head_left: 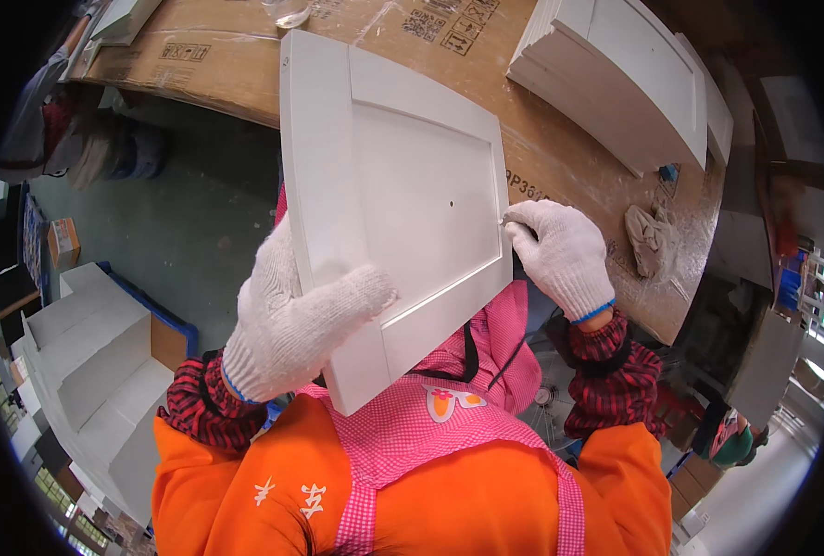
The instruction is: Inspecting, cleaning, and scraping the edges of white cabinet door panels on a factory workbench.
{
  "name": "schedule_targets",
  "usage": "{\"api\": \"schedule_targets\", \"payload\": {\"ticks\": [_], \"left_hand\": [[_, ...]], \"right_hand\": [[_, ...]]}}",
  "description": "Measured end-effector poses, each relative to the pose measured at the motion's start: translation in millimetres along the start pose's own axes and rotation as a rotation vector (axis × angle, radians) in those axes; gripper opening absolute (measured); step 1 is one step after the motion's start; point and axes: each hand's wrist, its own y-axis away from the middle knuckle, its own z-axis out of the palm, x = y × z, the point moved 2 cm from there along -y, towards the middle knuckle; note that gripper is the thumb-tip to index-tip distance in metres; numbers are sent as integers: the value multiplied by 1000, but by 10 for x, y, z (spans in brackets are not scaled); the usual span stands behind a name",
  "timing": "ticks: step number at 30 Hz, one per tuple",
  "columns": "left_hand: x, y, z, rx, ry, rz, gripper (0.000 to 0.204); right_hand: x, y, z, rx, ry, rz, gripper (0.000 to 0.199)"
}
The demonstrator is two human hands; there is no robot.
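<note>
Right now someone is holding up a white, rectangular framed panel (412,185) with a recessed centre and a small dark hole, tilted in front of the body, its far end toward a brown, cardboard-covered surface (541,153). The left hand (287,324), gloved in white knit, is grasping the panel's near left part, thumb lying across the face. The right hand (565,250), gloved alike, is curling its fingers at the right edge; whether they are pinching anything, I can't tell. On the surface a stack of white framed panels (616,79) is resting, and a crumpled off-white cloth (651,243) is lying nearer. The cardboard is showing a dark square code (424,25), boxed handling symbols (470,26) and bold black characters (526,188). White characters (312,500) are standing out on the person's orange top (486,510), beside a pink checked apron (384,435).
</note>
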Motion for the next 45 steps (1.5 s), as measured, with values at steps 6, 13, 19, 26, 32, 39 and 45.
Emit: {"api": "schedule_targets", "payload": {"ticks": [6, 13, 19, 26, 32, 39, 45], "left_hand": [[99, 74, 132, 9, 21, 49, 53], [153, 114, 284, 99, 129, 38, 52], [64, 205, 326, 87, 359, -79, 53], [19, 213, 396, 82, 313, -60, 53], [-6, 191, 443, 88, 234, -32, 53], [-43, 156, 417, 85, 160, -17, 52], [-23, 146, 384, 85, 64, 13, 52]], "right_hand": [[36, 51, 101, 143, 52, -70, 13], [86, 120, 81, 38, 16, -86, 16], [125, 208, 103, 37, -12, -109, 9], [154, 303, 122, 40, -28, -125, 9], [197, 329, 114, 43, -30, -150, 9], [194, 370, 110, -13, -51, -94, 13], [204, 440, 152, -8, -85, -85, 15]]}}
